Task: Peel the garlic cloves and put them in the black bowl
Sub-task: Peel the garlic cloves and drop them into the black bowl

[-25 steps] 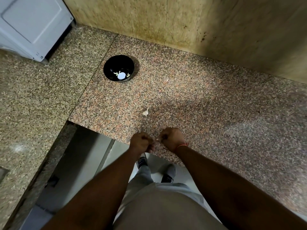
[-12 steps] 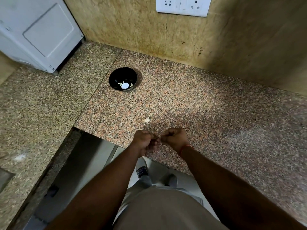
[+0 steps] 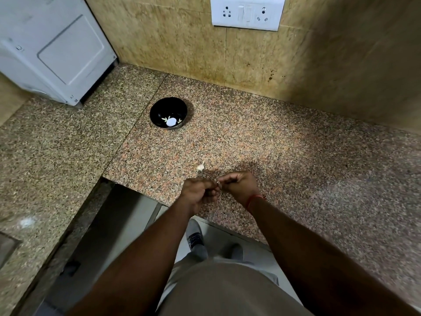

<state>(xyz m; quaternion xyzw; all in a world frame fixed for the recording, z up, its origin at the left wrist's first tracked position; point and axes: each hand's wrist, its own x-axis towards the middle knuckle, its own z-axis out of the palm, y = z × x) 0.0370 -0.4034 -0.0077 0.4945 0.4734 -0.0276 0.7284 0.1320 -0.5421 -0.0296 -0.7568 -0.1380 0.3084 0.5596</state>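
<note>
My left hand (image 3: 198, 192) and my right hand (image 3: 239, 184) meet over the front edge of the granite counter (image 3: 284, 151), fingers curled. Between their fingertips they pinch a small garlic clove (image 3: 218, 182), of which only a pale sliver shows. A loose garlic clove (image 3: 200, 167) lies on the counter just beyond my left hand. Farther back and left stands the black bowl (image 3: 159, 110); inside it are a few pale peeled cloves and a bright white reflection or piece.
A white appliance (image 3: 52, 46) stands at the back left on a lower counter section (image 3: 45, 156). A tiled wall with a white switch and socket plate (image 3: 247, 12) runs behind. Below the counter edge I see my feet on the floor.
The view has tilted upward, bringing the socket plate into sight. Both hands stay together at the counter edge, working on the clove; the bowl and loose clove have not moved.
</note>
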